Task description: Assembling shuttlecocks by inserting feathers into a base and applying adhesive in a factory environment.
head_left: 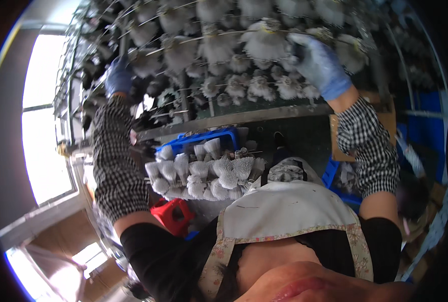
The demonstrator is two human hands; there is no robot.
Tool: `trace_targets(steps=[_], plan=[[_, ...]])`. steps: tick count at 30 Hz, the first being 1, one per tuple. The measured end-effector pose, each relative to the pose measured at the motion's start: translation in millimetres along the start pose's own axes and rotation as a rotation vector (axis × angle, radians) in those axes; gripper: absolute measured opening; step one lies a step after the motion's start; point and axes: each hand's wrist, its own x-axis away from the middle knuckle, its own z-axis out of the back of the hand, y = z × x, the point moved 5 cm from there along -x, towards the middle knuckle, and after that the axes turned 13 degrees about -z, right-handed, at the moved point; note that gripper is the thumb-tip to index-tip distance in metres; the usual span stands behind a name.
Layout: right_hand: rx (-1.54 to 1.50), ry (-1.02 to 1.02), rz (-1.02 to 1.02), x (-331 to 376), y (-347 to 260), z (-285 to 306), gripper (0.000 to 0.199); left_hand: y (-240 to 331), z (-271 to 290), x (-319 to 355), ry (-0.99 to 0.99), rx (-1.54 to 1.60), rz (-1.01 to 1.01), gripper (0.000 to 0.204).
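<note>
Where the bundles crowd the top of the frame, a thin rod [236,33] runs across the upper middle, with pale, fluffy tufts [267,45] hanging from it, in front of more rows on a rack [259,115]. The left hand [118,76], in a blue glove at the upper left, has its fingers bent near the rod's left part; blur hides whether they close on it or on something beside it. At the upper right, the right hand [318,64], also gloved, has its fingertips at the rod just right of the largest tuft, its thumb lower and apart; I cannot tell whether it is firmly closed.

As a judgement, each tuft should be light and soft, easily crushed or splayed, while the loaded rod is probably springy and may sag or swing if held at one end only. The better hold looks to be the bare rod, near both ends, leaving the hanging fibres unpinched; smooth gloves might let it roll.

Below, near the centre, pale brush-like bundles [229,176] lie massed beside a blue crate [219,132], with a red plastic object [173,214] under them at lower left of centre.
</note>
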Motion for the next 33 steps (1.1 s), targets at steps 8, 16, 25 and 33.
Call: trace_targets(steps=[8, 16, 25, 33], plan=[[-0.086, -0.030, 0.065, -4, 3, -9, 0.008, -38, -20, 10, 0.091, 0.027, -0.070, 0.036], [-0.095, 0.168, -0.036, -11, -4, -6, 0.009, -15, -16, -8, -0.013, -0.038, -0.055, 0.030], [0.012, 0.241, -0.102, -20, 1, 0, 0.011, -51, -39, -9, -0.147, 0.311, -0.094, 0.040], [0.011, 0.054, 0.339, -74, -1, 60, 0.010, 12, 3, -34, -0.099, 0.682, -0.319, 0.053]])
